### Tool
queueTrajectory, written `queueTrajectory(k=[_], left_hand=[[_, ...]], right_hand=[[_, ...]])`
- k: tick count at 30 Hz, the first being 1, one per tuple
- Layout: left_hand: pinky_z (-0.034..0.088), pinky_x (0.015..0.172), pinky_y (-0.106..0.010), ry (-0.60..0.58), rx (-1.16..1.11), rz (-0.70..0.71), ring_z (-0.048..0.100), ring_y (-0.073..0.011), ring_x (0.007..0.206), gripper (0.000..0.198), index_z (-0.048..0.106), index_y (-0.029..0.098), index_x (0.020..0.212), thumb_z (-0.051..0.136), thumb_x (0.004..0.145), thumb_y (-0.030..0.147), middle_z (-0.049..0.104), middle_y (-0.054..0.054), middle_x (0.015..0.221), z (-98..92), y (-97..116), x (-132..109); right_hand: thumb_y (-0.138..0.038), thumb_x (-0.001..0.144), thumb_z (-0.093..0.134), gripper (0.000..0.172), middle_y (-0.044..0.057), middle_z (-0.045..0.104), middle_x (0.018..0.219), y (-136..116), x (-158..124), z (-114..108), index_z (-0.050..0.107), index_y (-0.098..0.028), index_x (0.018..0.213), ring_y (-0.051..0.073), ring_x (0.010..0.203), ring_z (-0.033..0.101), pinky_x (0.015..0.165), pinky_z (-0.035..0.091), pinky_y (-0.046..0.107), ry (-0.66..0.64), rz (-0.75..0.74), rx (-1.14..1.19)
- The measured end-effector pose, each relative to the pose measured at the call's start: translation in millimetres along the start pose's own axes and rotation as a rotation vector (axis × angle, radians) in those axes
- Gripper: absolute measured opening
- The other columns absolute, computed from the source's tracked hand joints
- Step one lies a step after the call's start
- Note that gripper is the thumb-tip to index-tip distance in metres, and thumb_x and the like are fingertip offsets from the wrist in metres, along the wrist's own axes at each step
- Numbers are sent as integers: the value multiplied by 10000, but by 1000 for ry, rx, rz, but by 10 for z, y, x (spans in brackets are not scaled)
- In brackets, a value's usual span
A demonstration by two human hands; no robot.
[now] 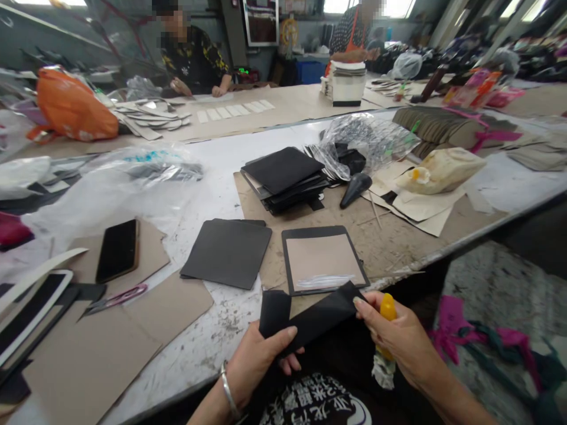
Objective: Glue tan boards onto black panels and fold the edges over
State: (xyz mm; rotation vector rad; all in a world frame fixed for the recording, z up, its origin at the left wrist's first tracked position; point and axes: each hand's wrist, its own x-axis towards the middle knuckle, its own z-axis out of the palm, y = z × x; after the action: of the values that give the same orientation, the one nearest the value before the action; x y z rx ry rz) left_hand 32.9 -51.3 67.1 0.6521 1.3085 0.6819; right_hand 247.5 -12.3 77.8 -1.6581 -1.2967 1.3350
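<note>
A folded black strip [321, 317] of sheet material spans my two hands above the table's front edge. My left hand [268, 353] pinches it under the thumb, one end standing up beside that thumb. The other end is between the thumb and fingers of my right hand [392, 330], which also holds a yellow-handled tool [387, 307] with a whitish, crusted lower end. Just beyond the strip lies a dark square panel [319, 231] with a beige sheet [325, 257] on it, bearing white streaks along its near side. Left of it are overlapping dark panels [228, 254].
Black panels [283, 171] are stacked farther back, beside a black cone-shaped piece [355, 189] and a stained pouch [440, 170]. At left lie a phone [118, 251], pink-handled scissors [117, 297] and beige boards [93, 354]. Two people [190, 56] [352, 35] stand across the table.
</note>
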Motion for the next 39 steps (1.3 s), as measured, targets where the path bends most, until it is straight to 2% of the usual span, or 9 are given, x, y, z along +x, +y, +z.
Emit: queueTrajectory(k=[3, 6, 10, 13, 18, 22, 29, 36, 39], left_hand=[[344, 428, -200, 121, 52, -7, 459, -84, 398, 375, 575, 112, 565, 654, 614, 475, 560, -24, 453, -46, -3, 41], [302, 398, -200, 231, 110, 33, 391, -73, 386, 338, 501, 158, 553, 664, 591, 452, 477, 39, 423, -52, 112, 172], [315, 411, -219, 272, 356, 142, 392, -92, 394, 313, 438, 187, 522, 551, 671, 439, 429, 44, 410, -40, 324, 438], [322, 421, -232, 303, 498, 138, 440, -116, 406, 294, 456, 186, 497, 557, 677, 396, 468, 17, 403, -36, 420, 630], [328, 410, -237, 356, 614, 80, 455, -124, 371, 319, 448, 192, 463, 614, 663, 378, 469, 11, 375, 10, 460, 787], [349, 406, -237, 369, 657, 54, 489, -132, 374, 303, 449, 196, 502, 611, 680, 381, 504, 7, 412, 57, 478, 807], [350, 409, -244, 389, 747, 42, 487, -144, 343, 242, 509, 183, 567, 634, 673, 361, 462, 32, 344, 96, 536, 813], [358, 414, -229, 374, 741, 36, 514, -142, 368, 194, 559, 158, 649, 637, 677, 334, 490, 26, 367, 80, 477, 862], [365, 402, -220, 342, 701, 25, 513, -135, 367, 183, 565, 153, 664, 616, 698, 325, 499, 23, 364, 52, 469, 873]], right_hand=[[-481, 698, 589, 309, -70, 350, 485, 120, -36, -59, 502, -188, 653, 64, 398, 277, 375, 239, 215, -2, 72, 4], [-453, 705, 590, 294, -62, 368, 535, 172, 60, -110, 476, -190, 642, 74, 460, 323, 430, 293, 207, 19, 27, -60], [-442, 765, 517, 270, -54, 380, 568, 137, 292, -197, 480, -195, 662, 91, 533, 369, 522, 333, 207, 62, -119, -319], [-420, 801, 452, 275, -45, 403, 554, 87, 425, -248, 462, -206, 628, 101, 528, 378, 539, 322, 217, 96, -230, -581], [-407, 796, 416, 281, -23, 445, 544, 96, 537, -288, 404, -220, 587, 111, 485, 366, 518, 307, 237, 127, -233, -806], [-423, 792, 405, 281, -10, 472, 554, 144, 573, -297, 411, -221, 598, 120, 499, 405, 530, 323, 241, 122, -200, -818], [-428, 773, 419, 266, -18, 466, 546, 174, 612, -314, 421, -220, 606, 128, 516, 444, 544, 323, 243, 109, -122, -829], [-427, 772, 435, 272, -15, 489, 546, 230, 639, -331, 433, -218, 598, 125, 505, 440, 523, 315, 241, 89, -185, -793], [-428, 768, 447, 262, -16, 496, 546, 245, 638, -329, 451, -219, 610, 129, 506, 457, 518, 317, 241, 80, -157, -792]])
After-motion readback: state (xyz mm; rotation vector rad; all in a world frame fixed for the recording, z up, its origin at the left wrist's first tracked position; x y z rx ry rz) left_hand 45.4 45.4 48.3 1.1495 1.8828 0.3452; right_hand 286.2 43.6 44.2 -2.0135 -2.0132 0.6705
